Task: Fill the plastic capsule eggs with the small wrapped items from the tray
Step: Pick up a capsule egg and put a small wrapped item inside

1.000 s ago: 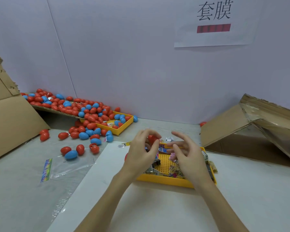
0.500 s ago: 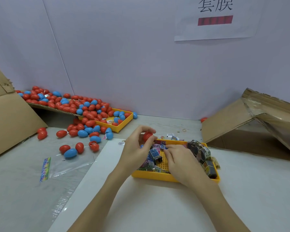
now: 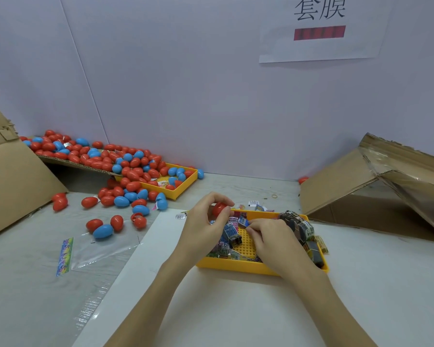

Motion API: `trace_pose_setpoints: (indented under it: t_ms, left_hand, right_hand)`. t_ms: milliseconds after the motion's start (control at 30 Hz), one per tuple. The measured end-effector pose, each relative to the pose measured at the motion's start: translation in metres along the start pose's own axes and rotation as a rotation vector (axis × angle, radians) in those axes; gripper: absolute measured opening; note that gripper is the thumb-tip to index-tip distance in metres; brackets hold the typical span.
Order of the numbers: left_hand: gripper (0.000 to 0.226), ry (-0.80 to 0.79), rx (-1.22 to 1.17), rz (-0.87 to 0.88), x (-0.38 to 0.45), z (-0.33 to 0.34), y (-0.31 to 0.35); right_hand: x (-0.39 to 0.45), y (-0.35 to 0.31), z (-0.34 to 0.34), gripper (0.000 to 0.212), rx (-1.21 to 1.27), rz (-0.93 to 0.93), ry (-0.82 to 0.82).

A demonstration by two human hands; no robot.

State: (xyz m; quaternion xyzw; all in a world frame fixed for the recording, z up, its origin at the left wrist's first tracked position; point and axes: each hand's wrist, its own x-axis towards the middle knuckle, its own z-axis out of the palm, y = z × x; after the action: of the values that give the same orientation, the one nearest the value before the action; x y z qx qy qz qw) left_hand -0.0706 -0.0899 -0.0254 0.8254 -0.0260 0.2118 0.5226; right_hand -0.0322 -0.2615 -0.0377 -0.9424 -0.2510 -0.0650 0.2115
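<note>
The eggs [image 3: 125, 171] piled far left are shiny, smooth plastic in red and blue. The red egg [image 3: 219, 209] in the left hand [image 3: 203, 226] shines too. The near tray [image 3: 236, 265] is yellow plastic with a bumpy, dotted floor. The small wrapped items [image 3: 229, 234] in it have crinkly, glossy wrappers. The boxes [image 3: 348, 179] on both sides are brown cardboard, dull and rough at the torn edges. A clear plastic bag [image 3: 103, 249] lies flat, thin and shiny. The sign [image 3: 321, 28] on the wall is white paper.

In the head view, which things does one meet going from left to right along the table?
Clear plastic bag → blue egg → left hand holding a red egg → right hand in the yellow tray → cardboard flap.
</note>
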Motion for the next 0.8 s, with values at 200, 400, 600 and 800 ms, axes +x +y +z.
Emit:
trace_pose_setpoints:
  t_ms: [200,400,600,800]
  left_hand:
    - [0.013,-0.001,0.003,-0.002,-0.001,0.000,0.003]
    - [0.013,-0.009,0.056,0.010,-0.001,0.001,0.003]
    - [0.013,-0.007,0.079,0.025,-0.002,0.000,0.006]
    - [0.012,-0.003,0.074,0.036,-0.003,0.000,0.009]
  right_hand:
    - [0.006,0.001,-0.005,0.022,0.048,0.023,0.121]
    - [0.005,0.007,-0.001,0.025,0.155,0.062,0.249]
    - [0.010,0.008,-0.003,0.009,0.098,0.026,0.306]
    - [0.015,0.009,-0.002,0.011,0.021,0.066,0.163]
